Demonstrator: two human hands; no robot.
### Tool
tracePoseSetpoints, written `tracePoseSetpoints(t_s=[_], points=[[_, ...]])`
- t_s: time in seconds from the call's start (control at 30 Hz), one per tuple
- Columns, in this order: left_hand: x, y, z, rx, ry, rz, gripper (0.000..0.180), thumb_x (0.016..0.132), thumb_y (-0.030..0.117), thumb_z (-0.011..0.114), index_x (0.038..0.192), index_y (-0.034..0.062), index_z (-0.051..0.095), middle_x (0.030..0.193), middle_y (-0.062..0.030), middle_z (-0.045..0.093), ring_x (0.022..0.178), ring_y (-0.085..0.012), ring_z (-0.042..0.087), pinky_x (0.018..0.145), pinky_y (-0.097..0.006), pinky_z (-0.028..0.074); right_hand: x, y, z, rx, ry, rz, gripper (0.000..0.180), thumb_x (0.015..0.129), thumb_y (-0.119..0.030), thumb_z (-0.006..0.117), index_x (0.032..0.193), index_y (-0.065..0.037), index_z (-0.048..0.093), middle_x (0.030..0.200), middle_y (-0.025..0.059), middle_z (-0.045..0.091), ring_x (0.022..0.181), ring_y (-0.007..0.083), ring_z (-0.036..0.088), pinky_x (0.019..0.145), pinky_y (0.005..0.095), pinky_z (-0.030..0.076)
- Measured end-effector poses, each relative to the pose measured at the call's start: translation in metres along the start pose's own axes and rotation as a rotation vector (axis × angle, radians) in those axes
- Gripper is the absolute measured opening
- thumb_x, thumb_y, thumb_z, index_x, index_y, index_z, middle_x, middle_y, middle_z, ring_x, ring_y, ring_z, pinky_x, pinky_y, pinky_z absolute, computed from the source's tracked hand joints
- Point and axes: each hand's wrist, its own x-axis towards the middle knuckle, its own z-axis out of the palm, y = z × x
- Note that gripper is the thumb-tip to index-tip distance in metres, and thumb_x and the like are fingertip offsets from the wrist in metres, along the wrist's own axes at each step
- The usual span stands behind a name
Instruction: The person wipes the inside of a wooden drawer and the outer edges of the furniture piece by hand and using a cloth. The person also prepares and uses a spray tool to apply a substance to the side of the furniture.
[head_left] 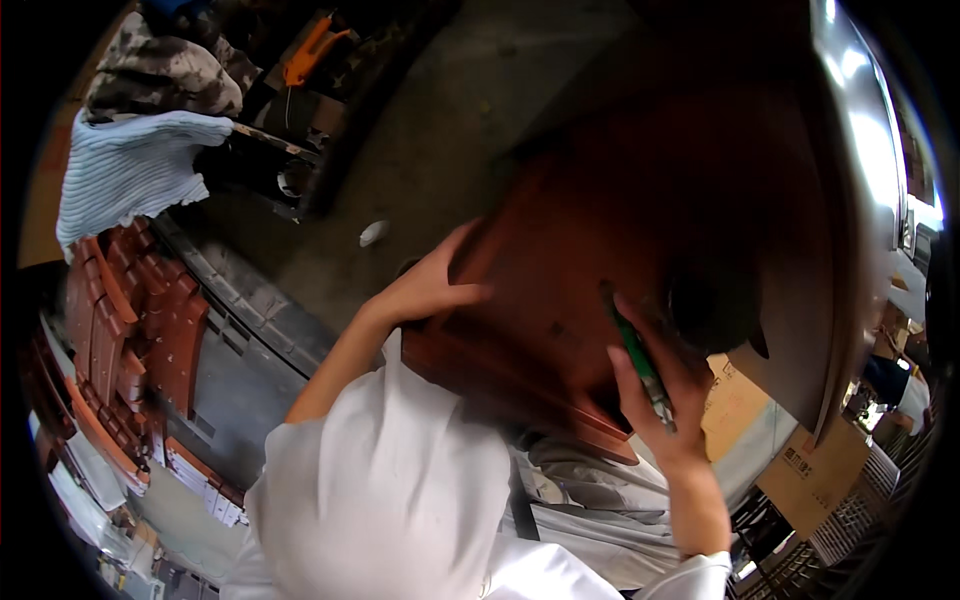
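Observation:
A large reddish-brown furniture piece point(560, 250) with a smooth face fills the middle, close in front of me. My left hand point(436, 288) grips its left edge, thumb on the face and fingers curled out of sight behind the edge. In my right hand point(672, 395) is a slim green tool point(632, 345), held like a pen with its dark tip pointing up and left over the brown face. Blur and shadow hide its exact kind. A dark round shape point(712, 308) lies just right of this hand; I cannot tell whether it is an opening or a solid part.
Stacked reddish-brown curved parts point(150, 320) stand at left beside a grey surface point(240, 390). A light-blue ribbed cloth point(140, 165) and an orange tool point(312, 52) lie at upper left. Cardboard boxes point(815, 475) stand at right, with another person point(905, 390) beyond.

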Motion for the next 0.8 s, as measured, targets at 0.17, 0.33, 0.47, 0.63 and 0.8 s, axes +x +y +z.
tracePoseSetpoints(t_s=[0.17, 0.33, 0.47, 0.63, 0.8], points=[[-0.007, 0.005, 0.000, -0.021, 0.001, -0.024, 0.106, 0.078, 0.028, 0.077, 0.167, 0.0039, 0.023, 0.160, -0.0195, 0.043, 0.146, -0.0298, 0.044, 0.121, -0.039, 0.034, 0.032, -0.001, 0.042, 0.079, 0.148, 0.004, 0.032, 0.095, -0.012, 0.077, 0.125, 0.000, 0.074, 0.115, 0.0180, 0.078, 0.107, 0.0331, 0.075, 0.099, 0.0377, 0.055], [-0.012, 0.002, -0.001, -0.011, 0.027, -0.022, 0.105, 0.079, 0.028, 0.076, 0.167, 0.0041, 0.024, 0.160, -0.0202, 0.043, 0.146, -0.0301, 0.044, 0.121, -0.039, 0.035, 0.045, 0.013, 0.071, 0.119, 0.151, -0.093, 0.040, 0.090, -0.001, 0.080, 0.128, 0.003, 0.072, 0.119, 0.0196, 0.077, 0.106, 0.0335, 0.076, 0.091, 0.0371, 0.059], [-0.012, 0.003, 0.000, 0.014, 0.032, -0.020, 0.104, 0.080, 0.029, 0.076, 0.166, 0.0031, 0.024, 0.160, -0.0208, 0.043, 0.146, -0.0310, 0.044, 0.121, -0.040, 0.035, 0.047, 0.012, 0.075, 0.065, 0.118, -0.041, 0.041, 0.090, -0.001, 0.079, 0.130, 0.003, 0.071, 0.119, 0.0199, 0.077, 0.106, 0.0338, 0.076, 0.092, 0.0373, 0.059], [-0.012, 0.003, 0.001, 0.010, 0.043, -0.019, 0.105, 0.080, 0.030, 0.077, 0.166, 0.0019, 0.025, 0.160, -0.0218, 0.042, 0.146, -0.0317, 0.045, 0.121, -0.040, 0.036, 0.053, 0.015, 0.078, 0.062, 0.128, -0.068, 0.041, 0.092, -0.002, 0.078, 0.132, 0.003, 0.070, 0.120, 0.0199, 0.077, 0.104, 0.0339, 0.077, 0.091, 0.0371, 0.060], [-0.011, 0.002, 0.002, 0.028, 0.055, -0.025, 0.105, 0.079, 0.032, 0.077, 0.166, 0.0019, 0.026, 0.160, -0.0225, 0.043, 0.145, -0.0325, 0.046, 0.120, -0.040, 0.037, 0.055, 0.016, 0.078, 0.065, 0.137, -0.077, 0.041, 0.093, -0.002, 0.077, 0.132, 0.004, 0.070, 0.120, 0.0195, 0.077, 0.103, 0.0338, 0.077, 0.090, 0.0371, 0.060]])
